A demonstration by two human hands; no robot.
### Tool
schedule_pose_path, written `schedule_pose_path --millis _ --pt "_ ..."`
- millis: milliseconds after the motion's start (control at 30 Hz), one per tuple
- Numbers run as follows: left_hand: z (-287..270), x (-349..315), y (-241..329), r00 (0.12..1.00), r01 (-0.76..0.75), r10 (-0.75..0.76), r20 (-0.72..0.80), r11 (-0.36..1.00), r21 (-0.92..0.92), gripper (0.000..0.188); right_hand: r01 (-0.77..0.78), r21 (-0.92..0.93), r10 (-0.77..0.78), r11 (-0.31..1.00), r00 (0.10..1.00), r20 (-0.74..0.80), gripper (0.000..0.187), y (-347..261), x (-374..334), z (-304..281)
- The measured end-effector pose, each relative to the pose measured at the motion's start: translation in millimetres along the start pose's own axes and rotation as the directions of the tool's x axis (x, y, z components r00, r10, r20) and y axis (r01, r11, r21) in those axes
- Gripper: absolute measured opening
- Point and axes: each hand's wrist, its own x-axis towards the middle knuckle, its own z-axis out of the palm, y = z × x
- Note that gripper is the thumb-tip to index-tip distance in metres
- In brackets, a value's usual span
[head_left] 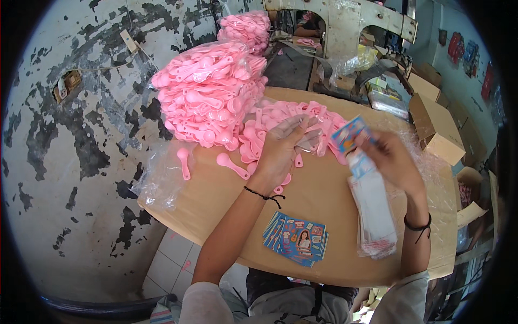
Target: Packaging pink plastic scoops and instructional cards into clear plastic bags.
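Note:
My left hand (281,144) is over the near edge of a heap of pink plastic scoops (264,121), its fingers pinched on a small clear plastic bag (309,140). On the right, my right hand (393,156) grips a blue printed card (349,133) between thumb and fingers; slight blur softens it. Just below that hand lies a stack of clear plastic sleeves (375,216), with a pale blue piece at its top end partly covered by my fingers. Closer to me, a fanned pile of blue printed cards (302,237) rests on the brown tabletop (329,200).
Large clear bags full of pink scoops (208,97) stand at the back left. Loose scoops (184,163) and crumpled clear plastic (156,186) lie on the left side. Cardboard boxes (437,127) line the right edge. An old machine frame (345,24) stands behind, and a peeling wall (81,162) borders the left.

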Motion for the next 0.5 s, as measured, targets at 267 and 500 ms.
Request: schedule_pose_path --millis 267,500 --pt "14.1 -9.0 -4.9 1.0 -0.011 0.011 0.002 0.985 0.172 0.029 0.148 0.18 -0.137 0.973 0.988 -0.069 0.023 17.1 32.0 22.0" --pt "5.0 -5.1 -12.3 0.998 0.067 -0.063 -0.026 0.98 0.189 0.044 0.066 0.244 -0.009 0.967 0.974 -0.228 0.021 8.1 32.8 11.1"
